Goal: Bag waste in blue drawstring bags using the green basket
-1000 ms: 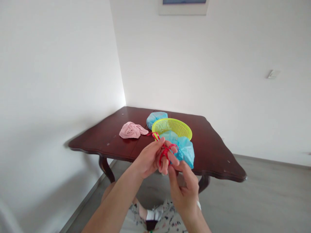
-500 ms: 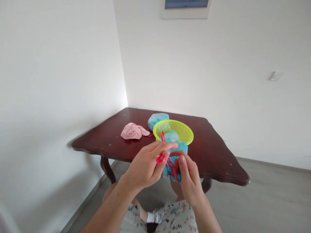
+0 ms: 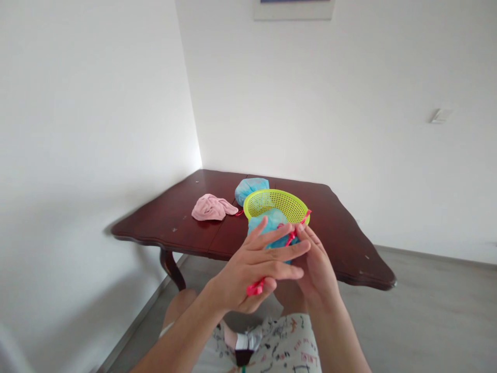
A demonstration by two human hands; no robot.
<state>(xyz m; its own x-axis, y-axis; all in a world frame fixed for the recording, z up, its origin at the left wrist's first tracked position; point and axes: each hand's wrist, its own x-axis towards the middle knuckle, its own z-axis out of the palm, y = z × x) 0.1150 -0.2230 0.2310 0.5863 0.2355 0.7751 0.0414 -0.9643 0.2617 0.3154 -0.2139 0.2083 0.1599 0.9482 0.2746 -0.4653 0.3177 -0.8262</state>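
Observation:
My left hand (image 3: 260,267) has its thumb closed against the palm on one end of a red drawstring (image 3: 255,288), with the other fingers fanned out. Another stretch of the red string is pinched between the thumb and forefinger of my right hand (image 3: 316,261); it rises past the fingertips. Just behind both hands is a thin blue plastic bag (image 3: 272,220), partly hidden by my fingers. The bag lies against a yellow-green plastic basket (image 3: 276,192) with a perforated wall. Whether the bag's base rests on the table edge is hidden.
The dark red-brown wooden table (image 3: 155,220) has a wavy edge and stands in a corner against white walls. On it lie a crumpled pink cloth (image 3: 212,208) and a second blue bag (image 3: 248,189) behind the basket. My knees are under the near edge.
My right hand has risen and turned, lifting a stretch of red string. My left fingers have spread and the hand sits slightly lower. The view has tipped slightly down.

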